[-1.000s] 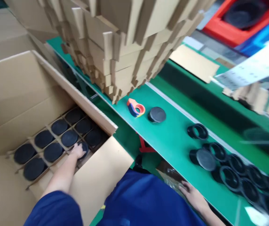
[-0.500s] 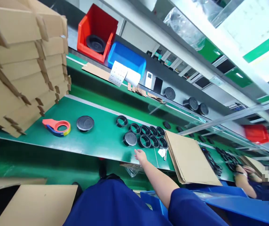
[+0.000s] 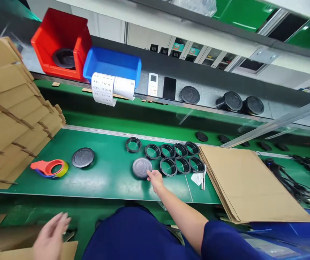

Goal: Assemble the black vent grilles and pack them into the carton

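My right hand [image 3: 155, 180] pinches the near right edge of a round black cap [image 3: 141, 167], which looks slightly raised. Beside and behind it, several black plastic rings [image 3: 168, 167] sit on the green bench, most in two rows. One ring [image 3: 133, 144] lies apart to the left. My left hand [image 3: 51, 236] hangs low at the left, below the bench edge and over a cardboard box [image 3: 65, 251]. It is blurred, its fingers reach forward, and I see nothing in it. Another black cap [image 3: 83, 157] rests on the bench's left part.
A red tape dispenser [image 3: 50, 168] lies left, near stacked cardboard [image 3: 16, 119]. Flat cardboard sheets [image 3: 252, 184] cover the bench at right, with black cables [image 3: 290, 180] beyond. A red bin [image 3: 63, 47], a blue bin [image 3: 114, 65] and a label roll [image 3: 103, 88] are on the shelf.
My right hand has moved onto the round black cap, which is now slightly nearer me relative to the rings. My left hand has come into view. The view has turned left, leaving the co-worker out.
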Tool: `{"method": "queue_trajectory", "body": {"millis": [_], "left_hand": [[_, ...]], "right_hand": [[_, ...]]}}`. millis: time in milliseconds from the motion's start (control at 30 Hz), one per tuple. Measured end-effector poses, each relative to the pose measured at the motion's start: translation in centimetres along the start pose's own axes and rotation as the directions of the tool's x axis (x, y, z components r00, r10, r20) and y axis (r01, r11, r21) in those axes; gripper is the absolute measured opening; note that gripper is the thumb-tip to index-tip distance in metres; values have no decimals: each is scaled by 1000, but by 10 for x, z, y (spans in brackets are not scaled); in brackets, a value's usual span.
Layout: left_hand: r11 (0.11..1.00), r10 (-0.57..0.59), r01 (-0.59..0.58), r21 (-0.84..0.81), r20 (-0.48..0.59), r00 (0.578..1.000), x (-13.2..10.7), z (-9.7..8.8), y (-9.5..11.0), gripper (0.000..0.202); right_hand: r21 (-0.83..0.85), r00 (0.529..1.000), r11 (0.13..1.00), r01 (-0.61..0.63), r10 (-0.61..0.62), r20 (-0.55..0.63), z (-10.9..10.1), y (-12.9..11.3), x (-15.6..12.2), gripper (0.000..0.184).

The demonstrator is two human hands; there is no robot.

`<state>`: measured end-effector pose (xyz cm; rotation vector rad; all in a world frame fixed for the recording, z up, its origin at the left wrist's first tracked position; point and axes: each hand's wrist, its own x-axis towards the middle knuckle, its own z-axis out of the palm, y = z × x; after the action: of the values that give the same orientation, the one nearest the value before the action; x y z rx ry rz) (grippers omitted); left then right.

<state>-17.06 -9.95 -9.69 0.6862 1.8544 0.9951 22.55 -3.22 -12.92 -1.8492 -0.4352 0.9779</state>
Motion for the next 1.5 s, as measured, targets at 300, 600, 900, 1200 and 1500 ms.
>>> {"method": "queue_trajectory", "body": {"millis": [300,600,900,1200,1500], "left_hand": [[705,-69,615,-353,829,555,-53,167,80,73],[551,220,647,-527,839,497,-42,164,102,92],[583,352,542,-605,790,502,-21,129,114,102],[554,520,535,-638,767,377,-15,121,116,106],[603,535,451,-658,753,382,-11,123,127,109]], "right_hand": [[-85,215,199,976,-850,480,-2,-42,-57,10],[100,-286,-274,956,-810,512,3,-89,-88,14],[130,88,152,980,-911,403,12,-138,-131,8],[157,20,112,981,-868,496,33,-157,-144,7],[318,-52,99,943,-899,435,38,-162,-135,12]]}}
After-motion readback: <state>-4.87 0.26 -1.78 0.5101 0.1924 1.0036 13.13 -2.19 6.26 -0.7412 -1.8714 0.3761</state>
